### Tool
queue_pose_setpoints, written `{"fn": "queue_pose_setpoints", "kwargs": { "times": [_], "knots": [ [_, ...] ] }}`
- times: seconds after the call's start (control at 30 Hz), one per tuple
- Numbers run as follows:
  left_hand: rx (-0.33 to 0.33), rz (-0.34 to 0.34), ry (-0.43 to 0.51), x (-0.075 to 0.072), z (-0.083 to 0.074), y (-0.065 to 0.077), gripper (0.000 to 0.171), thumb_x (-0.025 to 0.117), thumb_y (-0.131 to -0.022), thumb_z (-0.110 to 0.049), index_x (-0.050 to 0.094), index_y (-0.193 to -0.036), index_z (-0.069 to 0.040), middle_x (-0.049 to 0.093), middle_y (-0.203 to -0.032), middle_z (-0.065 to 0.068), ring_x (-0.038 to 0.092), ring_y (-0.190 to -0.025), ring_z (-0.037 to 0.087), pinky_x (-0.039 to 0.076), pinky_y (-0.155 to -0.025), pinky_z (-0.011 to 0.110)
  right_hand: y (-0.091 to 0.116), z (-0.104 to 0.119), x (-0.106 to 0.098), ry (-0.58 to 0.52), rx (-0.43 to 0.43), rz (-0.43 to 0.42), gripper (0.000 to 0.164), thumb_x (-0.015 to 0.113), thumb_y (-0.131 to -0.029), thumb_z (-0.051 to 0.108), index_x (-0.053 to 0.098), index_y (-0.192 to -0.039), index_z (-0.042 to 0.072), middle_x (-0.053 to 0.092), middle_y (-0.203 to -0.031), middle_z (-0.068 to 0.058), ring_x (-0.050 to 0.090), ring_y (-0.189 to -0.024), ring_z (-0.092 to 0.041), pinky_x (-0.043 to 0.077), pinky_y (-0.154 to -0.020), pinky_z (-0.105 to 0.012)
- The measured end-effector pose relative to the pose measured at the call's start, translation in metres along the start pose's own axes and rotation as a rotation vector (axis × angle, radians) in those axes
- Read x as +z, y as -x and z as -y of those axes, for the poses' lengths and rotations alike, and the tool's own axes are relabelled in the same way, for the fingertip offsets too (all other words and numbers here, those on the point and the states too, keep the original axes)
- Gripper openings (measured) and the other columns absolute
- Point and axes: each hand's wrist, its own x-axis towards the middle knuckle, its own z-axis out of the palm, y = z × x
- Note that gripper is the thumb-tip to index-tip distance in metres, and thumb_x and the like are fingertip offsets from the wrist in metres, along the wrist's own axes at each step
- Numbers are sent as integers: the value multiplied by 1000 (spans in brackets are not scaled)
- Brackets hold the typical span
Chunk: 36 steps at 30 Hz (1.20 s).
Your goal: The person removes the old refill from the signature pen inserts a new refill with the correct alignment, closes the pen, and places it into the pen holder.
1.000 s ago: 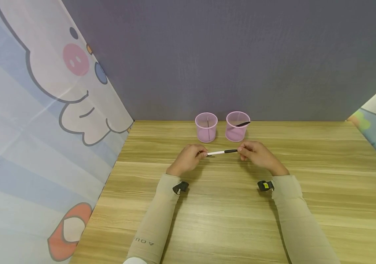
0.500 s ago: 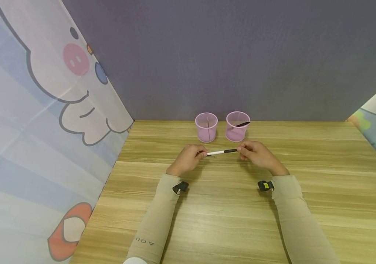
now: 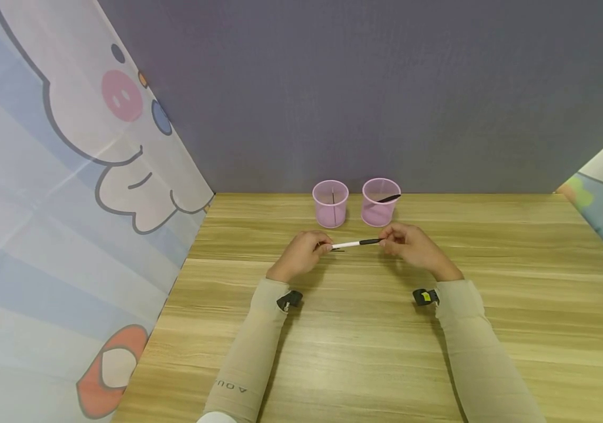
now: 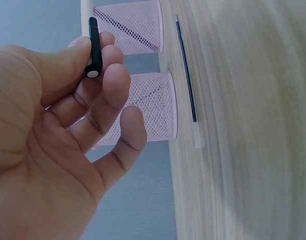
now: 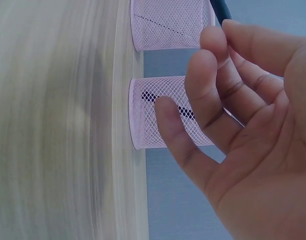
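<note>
A ballpoint pen with a white barrel and black front part point(image 3: 346, 244) is held level above the table between the two hands. The left hand point(image 3: 301, 252) pinches its clip end; the black clip point(image 4: 94, 47) shows between thumb and fingers in the left wrist view. At the opposite, black end, the right hand point(image 3: 412, 252) pinches the tip between thumb and forefinger, its other fingers loosely bent. A thin pen refill point(image 4: 186, 67), dark with a clear end, lies on the table below the left hand. The fingertips hide both extreme ends of the pen in the head view.
Two pink mesh cups stand behind the hands near the grey wall. The left cup point(image 3: 324, 215) contains a thin dark stick. A black slender item point(image 3: 389, 198) leans in the right cup point(image 3: 372, 217). The wooden table point(image 3: 354, 352) extends around both arms.
The right hand's fingers have shifted slightly at the pen's black end, the forefinger rising a little. The left hand, pen, refill and cups stay where they were.
</note>
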Motion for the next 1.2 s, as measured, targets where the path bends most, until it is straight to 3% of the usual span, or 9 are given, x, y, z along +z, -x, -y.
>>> {"fn": "queue_pose_setpoints", "kwargs": {
  "times": [0.3, 0.47, 0.87, 1.03, 1.2],
  "knots": [
    [4, 7, 0, -1, -1, 0, 18, 62, -102, -19, 75, -108, -8, 75, -111, 4, 68, -98, 16, 55, -91, 36, 0, 2, 1, 29, 32, 12, 18, 59, -104, 14, 65, -101, -3, 64, -84, -16, 61, -77, -29, 55, -68, -31],
    [5, 13, 4, -1, -1, 0, 19, 61, -102, -20, 75, -109, -9, 75, -112, 4, 69, -98, 16, 56, -90, 35, -1, 3, 2, 49, 56, 16, 26, 53, -107, 17, 64, -95, -3, 63, -82, -17, 56, -73, -21, 47, -64, -24],
    [11, 4, -15, 0, -1, -2, 18, 62, -102, -20, 75, -107, -9, 75, -102, 2, 64, -89, 13, 54, -84, 33, -3, -3, 3, 55, 37, 13, 31, 53, -108, 21, 65, -94, -5, 62, -79, -9, 56, -72, -15, 47, -65, -25],
    [4, 0, -13, 0, -1, -2, 17, 62, -102, -19, 75, -106, -9, 75, -104, 2, 65, -89, 13, 54, -85, 33, -3, -4, 2, 50, 35, 5, 27, 56, -107, 23, 65, -102, -2, 64, -82, -13, 60, -75, -21, 53, -68, -30],
    [-4, -3, -13, -1, 0, -1, 17, 62, -103, -19, 75, -106, -9, 74, -103, 2, 63, -88, 13, 54, -84, 33, -3, -3, 1, 17, 29, 1, 17, 60, -102, 11, 64, -112, -1, 67, -89, -18, 65, -82, -31, 57, -71, -33]
  ]
}}
